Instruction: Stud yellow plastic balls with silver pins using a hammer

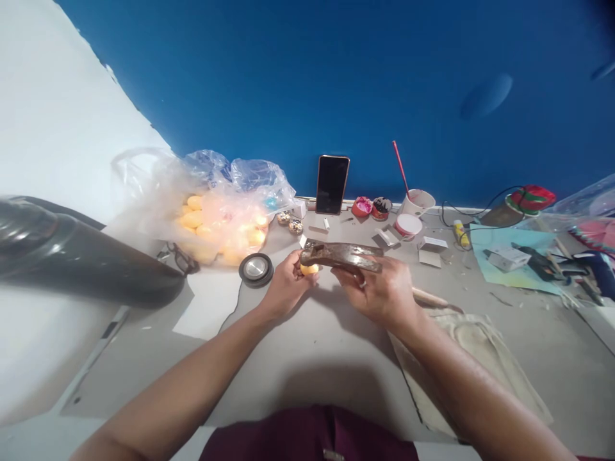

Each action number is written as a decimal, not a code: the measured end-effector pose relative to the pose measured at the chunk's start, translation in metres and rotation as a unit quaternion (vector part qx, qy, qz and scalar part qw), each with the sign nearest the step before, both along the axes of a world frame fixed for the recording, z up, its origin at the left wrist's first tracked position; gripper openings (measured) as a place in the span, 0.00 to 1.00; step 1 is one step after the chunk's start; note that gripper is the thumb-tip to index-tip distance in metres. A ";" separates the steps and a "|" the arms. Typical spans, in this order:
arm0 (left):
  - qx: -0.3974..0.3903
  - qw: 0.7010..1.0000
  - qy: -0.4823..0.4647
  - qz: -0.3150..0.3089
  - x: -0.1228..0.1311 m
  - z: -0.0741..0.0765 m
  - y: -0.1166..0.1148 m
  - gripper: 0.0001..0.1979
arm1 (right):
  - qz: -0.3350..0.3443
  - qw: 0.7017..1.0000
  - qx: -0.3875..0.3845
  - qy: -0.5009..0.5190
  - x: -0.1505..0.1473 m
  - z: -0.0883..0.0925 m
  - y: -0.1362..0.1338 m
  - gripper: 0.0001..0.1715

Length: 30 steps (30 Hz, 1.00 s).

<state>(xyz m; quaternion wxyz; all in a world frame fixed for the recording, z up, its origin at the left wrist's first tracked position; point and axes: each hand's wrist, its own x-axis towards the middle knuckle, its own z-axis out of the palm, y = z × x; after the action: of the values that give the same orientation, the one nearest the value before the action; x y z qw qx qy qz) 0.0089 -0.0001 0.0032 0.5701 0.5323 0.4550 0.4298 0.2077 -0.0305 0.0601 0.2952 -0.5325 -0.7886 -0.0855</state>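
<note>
My left hand is closed around a small yellow ball-like piece, which shows between the fingertips. Gripped in my right hand is a worn brown metal plier-like punch, its jaw end pointing left. That end lies over the yellow piece, close to my left fingertips; whether the jaws pinch it is hidden. A round black dish with a silver centre rests to the left of my left hand. Behind my right wrist, a wooden-handled tool lies partly on a cream cloth.
A clear plastic bag of yellow pieces stands at left, beside a large dark cylinder. A phone leans on the blue wall. Small tubs, a white cup with a red stick, little boxes and a glue gun lie right.
</note>
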 end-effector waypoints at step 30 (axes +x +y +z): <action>-0.048 0.995 -0.081 -0.008 0.002 0.003 -0.003 0.22 | -0.014 0.999 0.019 0.043 0.007 0.002 0.006 0.17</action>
<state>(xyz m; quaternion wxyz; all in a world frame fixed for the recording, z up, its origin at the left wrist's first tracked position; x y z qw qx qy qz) 0.0109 -0.0033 0.0060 0.6334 0.4709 0.4232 0.4449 0.2148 -0.0245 0.0620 0.3376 -0.5405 -0.7663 -0.0821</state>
